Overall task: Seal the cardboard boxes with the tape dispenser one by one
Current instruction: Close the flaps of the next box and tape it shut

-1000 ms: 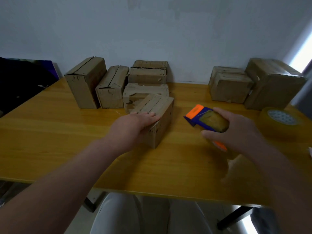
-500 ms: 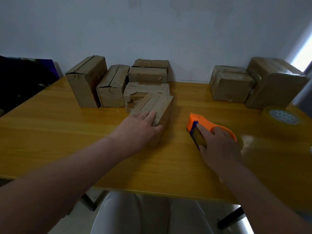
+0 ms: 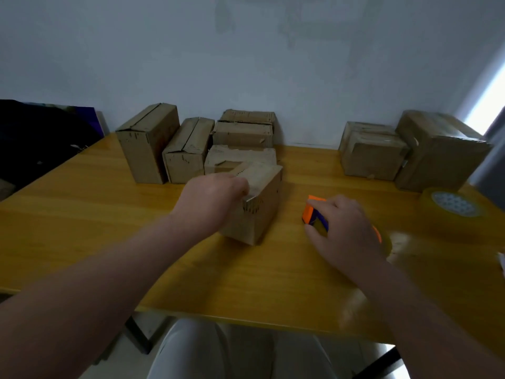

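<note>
From the head view, the left hand (image 3: 216,198) grips the top edge of the nearest cardboard box (image 3: 263,206), which stands on the table (image 3: 95,228). To its right and not touching it, the right hand (image 3: 347,231) curls round the orange-and-blue tape dispenser (image 3: 314,214), which rests on the table. Other boxes (image 3: 188,151) line the wall, and a tape roll (image 3: 453,205) lies far right.

A plain, pale grey-blue wall (image 3: 246,64) fills the upper half, faintly blotched near the top. A glossy yellow wooden surface (image 3: 82,228) runs up against it and stands on dark legs (image 3: 139,335). A slanting strip of daylight (image 3: 489,105) glares at the far right. A dark, shadowed shape (image 3: 41,138) lies beyond the surface's left edge. Greyish floor (image 3: 246,351) shows below.
</note>
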`<act>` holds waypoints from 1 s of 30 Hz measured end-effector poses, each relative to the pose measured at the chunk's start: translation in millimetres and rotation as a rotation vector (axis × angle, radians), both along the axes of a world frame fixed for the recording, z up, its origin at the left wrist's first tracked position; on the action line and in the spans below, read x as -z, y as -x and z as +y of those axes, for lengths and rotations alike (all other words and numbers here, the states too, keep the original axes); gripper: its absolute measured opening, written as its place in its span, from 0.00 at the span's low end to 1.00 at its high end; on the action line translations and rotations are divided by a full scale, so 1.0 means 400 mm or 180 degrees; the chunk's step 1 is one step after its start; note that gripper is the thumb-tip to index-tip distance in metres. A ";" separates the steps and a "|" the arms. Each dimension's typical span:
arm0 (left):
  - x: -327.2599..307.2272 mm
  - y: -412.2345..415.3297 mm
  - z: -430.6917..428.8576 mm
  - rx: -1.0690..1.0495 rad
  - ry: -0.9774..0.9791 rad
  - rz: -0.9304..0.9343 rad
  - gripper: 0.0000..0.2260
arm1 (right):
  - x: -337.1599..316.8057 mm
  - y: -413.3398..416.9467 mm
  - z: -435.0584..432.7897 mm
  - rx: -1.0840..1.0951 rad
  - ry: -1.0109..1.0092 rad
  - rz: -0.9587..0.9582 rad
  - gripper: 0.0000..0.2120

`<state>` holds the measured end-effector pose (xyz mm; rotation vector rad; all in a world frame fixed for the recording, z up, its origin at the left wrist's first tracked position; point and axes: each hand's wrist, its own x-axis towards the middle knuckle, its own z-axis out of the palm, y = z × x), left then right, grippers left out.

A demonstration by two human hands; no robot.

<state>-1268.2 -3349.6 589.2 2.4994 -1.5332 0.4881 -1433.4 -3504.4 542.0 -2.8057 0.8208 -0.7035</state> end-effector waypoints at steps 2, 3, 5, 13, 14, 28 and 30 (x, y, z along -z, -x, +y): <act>-0.049 -0.001 -0.008 -0.0039 0.0167 0.0082 0.10 | -0.026 -0.007 0.003 -0.0191 -0.0087 -0.0207 0.24; -0.076 -0.002 -0.012 -0.0031 0.0248 0.0127 0.11 | -0.040 -0.011 0.006 -0.0289 -0.0139 -0.0319 0.24; -0.126 -0.006 -0.020 0.0023 0.0365 0.0203 0.11 | -0.075 -0.021 0.017 -0.0499 -0.0275 -0.0583 0.24; -0.135 0.051 -0.066 0.0436 0.0042 0.0347 0.08 | -0.114 -0.030 0.058 -0.1081 -0.1897 -0.0517 0.21; -0.118 0.056 -0.066 0.0434 0.0202 0.0326 0.10 | -0.105 -0.024 0.057 -0.1080 -0.1957 -0.0543 0.18; -0.027 0.089 0.025 0.1419 0.0287 0.1365 0.23 | -0.029 0.048 0.045 -0.0251 0.0078 -0.1404 0.15; -0.008 0.099 0.023 0.1459 0.0247 0.1018 0.25 | -0.014 0.060 0.040 -0.0242 0.0683 -0.1581 0.11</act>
